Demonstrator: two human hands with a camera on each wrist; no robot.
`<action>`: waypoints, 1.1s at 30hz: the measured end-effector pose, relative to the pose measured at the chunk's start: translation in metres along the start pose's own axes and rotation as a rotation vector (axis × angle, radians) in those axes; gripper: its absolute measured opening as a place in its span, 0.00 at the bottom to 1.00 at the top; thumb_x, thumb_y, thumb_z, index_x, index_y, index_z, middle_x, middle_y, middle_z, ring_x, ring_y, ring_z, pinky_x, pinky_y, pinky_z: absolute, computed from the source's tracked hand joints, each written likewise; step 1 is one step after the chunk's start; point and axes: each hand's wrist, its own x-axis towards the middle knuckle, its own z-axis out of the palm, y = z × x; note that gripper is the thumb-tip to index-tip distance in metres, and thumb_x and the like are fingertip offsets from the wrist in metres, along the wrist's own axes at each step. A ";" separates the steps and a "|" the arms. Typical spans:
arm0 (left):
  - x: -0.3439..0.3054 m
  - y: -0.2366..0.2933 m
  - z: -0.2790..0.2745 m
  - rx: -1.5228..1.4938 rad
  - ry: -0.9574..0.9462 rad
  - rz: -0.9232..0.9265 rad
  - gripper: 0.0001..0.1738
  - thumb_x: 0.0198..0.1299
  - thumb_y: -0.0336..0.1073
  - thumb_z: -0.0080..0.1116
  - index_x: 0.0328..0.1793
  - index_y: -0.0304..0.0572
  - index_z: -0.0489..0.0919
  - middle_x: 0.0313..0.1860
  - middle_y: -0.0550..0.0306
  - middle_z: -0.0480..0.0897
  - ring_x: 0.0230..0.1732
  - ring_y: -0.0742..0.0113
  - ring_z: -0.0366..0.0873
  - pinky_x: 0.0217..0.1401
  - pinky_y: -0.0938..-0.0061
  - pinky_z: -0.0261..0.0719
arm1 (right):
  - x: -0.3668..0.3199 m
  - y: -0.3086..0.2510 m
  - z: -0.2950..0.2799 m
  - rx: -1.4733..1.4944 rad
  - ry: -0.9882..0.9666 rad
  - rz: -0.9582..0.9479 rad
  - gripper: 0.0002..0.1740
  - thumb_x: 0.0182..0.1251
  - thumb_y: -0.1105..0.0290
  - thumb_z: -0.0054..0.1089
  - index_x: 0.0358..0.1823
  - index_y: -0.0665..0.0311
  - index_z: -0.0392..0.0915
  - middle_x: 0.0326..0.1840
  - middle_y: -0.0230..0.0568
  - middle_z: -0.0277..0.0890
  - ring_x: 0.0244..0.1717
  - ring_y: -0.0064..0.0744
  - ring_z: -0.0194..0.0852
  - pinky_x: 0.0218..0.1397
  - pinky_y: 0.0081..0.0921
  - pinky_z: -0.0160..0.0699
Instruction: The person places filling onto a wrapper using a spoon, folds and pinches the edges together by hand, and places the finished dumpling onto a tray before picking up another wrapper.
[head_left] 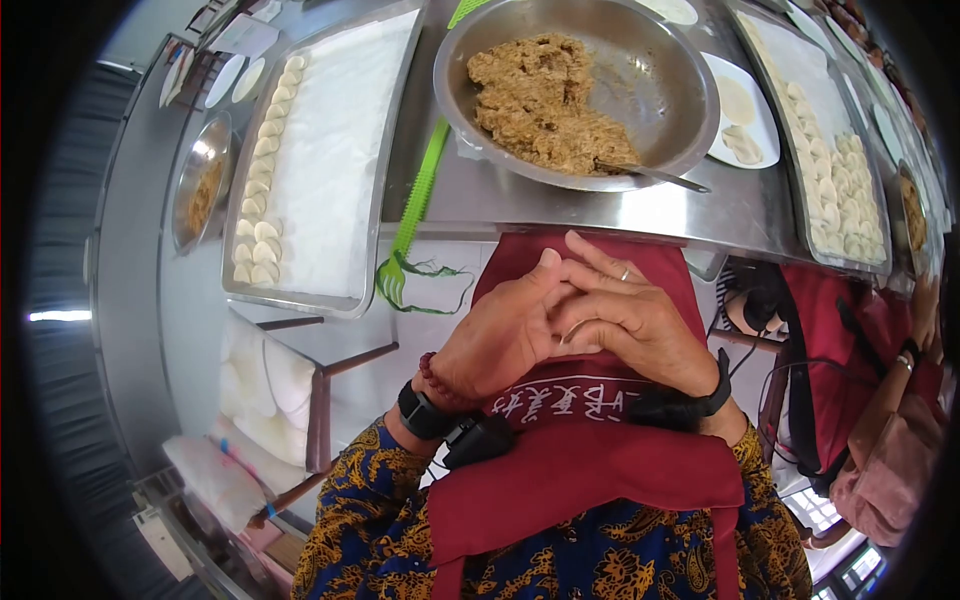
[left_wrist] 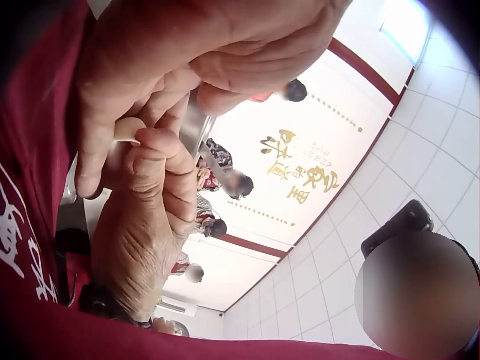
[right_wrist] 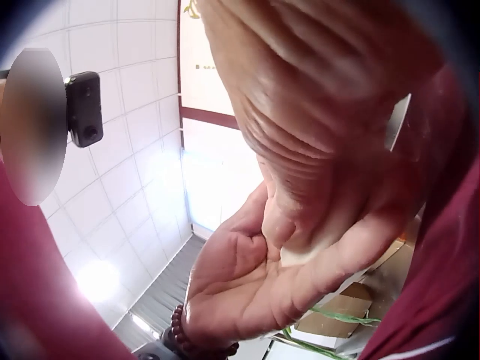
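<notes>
Two hands closed together, left hand (head_left: 495,340) and right hand (head_left: 640,325), low on the near side of the worktop's front edge, just before the red apron (head_left: 590,470). Between them one small pale dough wrapper (right_wrist: 300,255): lies on the cupped left palm, pinched there by the curled fingers (right_wrist: 300,202) of the right hand. Left fingers bent over the right ones, so neither hand open, both gripping the wrapper. Seen only as a pale edge in the wrist views, fully hidden in the head view. Cannot tell its long axis, nor whether filled. Close by it a thin bright metal strip (left_wrist: 196,129), passing between the hands. Cannot tell what it is or which hand has it.

Straight ahead of the hands, on the worktop (head_left: 600,210) near its front edge, a big steel bowl (head_left: 650,80) with brown filling (head_left: 545,100). On the bowl's near rim a spoon (head_left: 655,177), handle toward the right, so nearer to the right hand than to the left. Left of the bowl a long tray (head_left: 340,130) with folded dumplings (head_left: 262,170) along its left side. Between tray and bowl a green strip (head_left: 420,190), hanging over the front edge. Right of the bowl a white plate (head_left: 765,125), then a second tray (head_left: 770,60). In the way toward the bowl, only that front edge.
</notes>
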 end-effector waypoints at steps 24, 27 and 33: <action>0.013 -0.002 0.000 0.052 -0.017 -0.032 0.35 0.80 0.57 0.32 0.76 0.34 0.61 0.70 0.46 0.72 0.67 0.59 0.74 0.68 0.62 0.73 | 0.000 -0.002 -0.003 0.135 0.026 0.031 0.07 0.62 0.67 0.69 0.40 0.57 0.86 0.70 0.48 0.74 0.77 0.51 0.62 0.75 0.45 0.59; 0.013 0.002 0.001 -0.016 0.009 -0.038 0.34 0.80 0.56 0.33 0.76 0.34 0.62 0.70 0.47 0.72 0.68 0.59 0.72 0.71 0.60 0.72 | -0.003 -0.002 -0.009 0.225 0.100 0.102 0.07 0.63 0.71 0.67 0.41 0.60 0.87 0.66 0.51 0.77 0.73 0.49 0.68 0.72 0.41 0.66; 0.016 0.010 0.012 0.396 0.013 -0.062 0.15 0.81 0.49 0.36 0.50 0.46 0.63 0.67 0.49 0.71 0.70 0.54 0.70 0.74 0.45 0.69 | -0.007 -0.003 -0.013 0.457 0.180 0.111 0.07 0.68 0.77 0.61 0.43 0.66 0.86 0.60 0.49 0.81 0.60 0.40 0.81 0.62 0.31 0.79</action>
